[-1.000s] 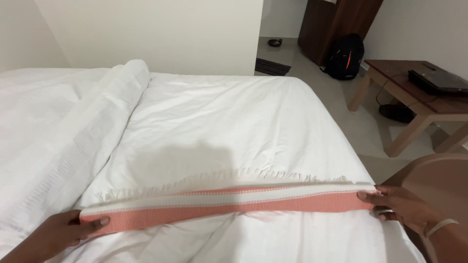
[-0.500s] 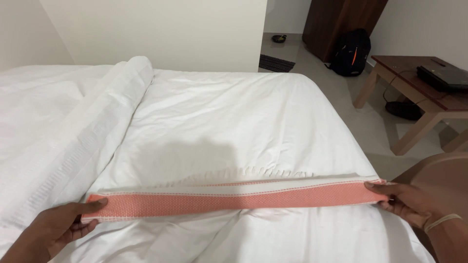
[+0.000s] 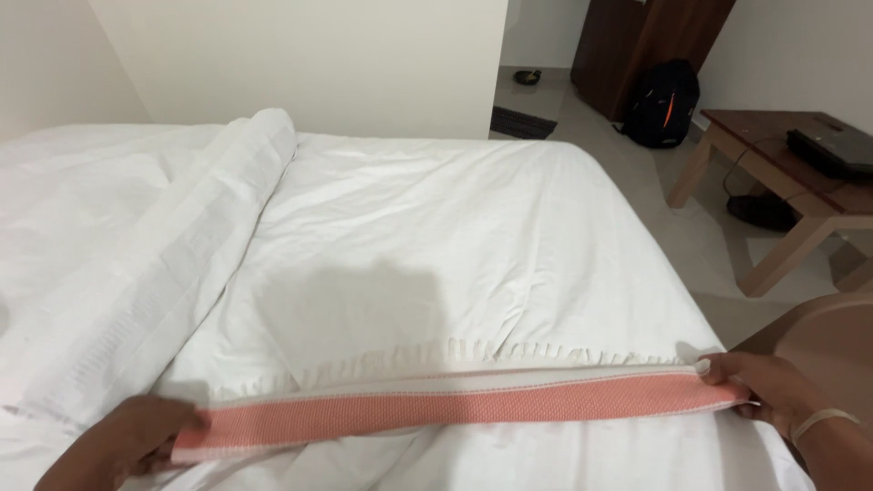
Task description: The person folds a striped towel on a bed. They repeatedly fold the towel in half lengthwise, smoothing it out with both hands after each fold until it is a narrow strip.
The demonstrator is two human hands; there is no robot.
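A white cloth with a salmon-pink woven border band (image 3: 473, 407) and a fringed edge lies stretched flat across the near part of a bed covered by a white sheet (image 3: 436, 245). My left hand (image 3: 127, 441) grips the band's left end, fingers curled over it. My right hand (image 3: 773, 393), a thin bangle on the wrist, pinches the band's right end at the bed's right edge. The band runs nearly straight between both hands.
A rolled white duvet (image 3: 173, 264) lies along the bed's left side. Right of the bed stand a wooden table (image 3: 782, 182) with a black device on it, a black backpack (image 3: 664, 105) by a dark wardrobe, and a tan rounded chair back (image 3: 827, 327).
Both hands have drawn the pink band taut and a little farther up the bed; the view has shifted slightly and the band now lies straighter.
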